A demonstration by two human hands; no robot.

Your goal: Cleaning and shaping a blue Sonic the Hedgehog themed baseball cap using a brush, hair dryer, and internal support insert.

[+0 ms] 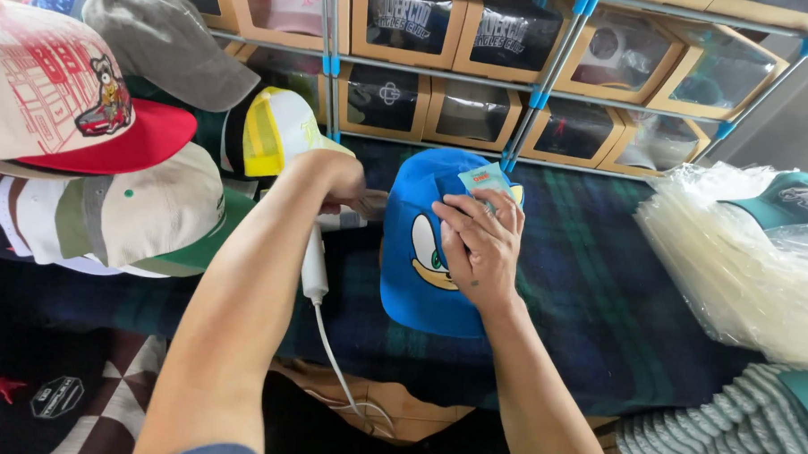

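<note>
A blue cap [426, 246] lies mid-worktop [599, 287] on plaid cloth. The right hand [477, 243] presses flat, fingers spread, on its tag [486, 181]; the left hand [338, 184] has its grip clamped on a white corded tool [315, 267] just left of the cap. The step looks like working the tag; next calls for steadying the cap and bringing the tool tip in.

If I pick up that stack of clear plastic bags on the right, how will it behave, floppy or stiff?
The stack of clear plastic bags probably sags and bends, since its thin sheets already droop at the edges. The glossy layers look slippery, so they may slide apart. It seems light for its bulk, though the teal cap lying on it would likely slip off.
</note>
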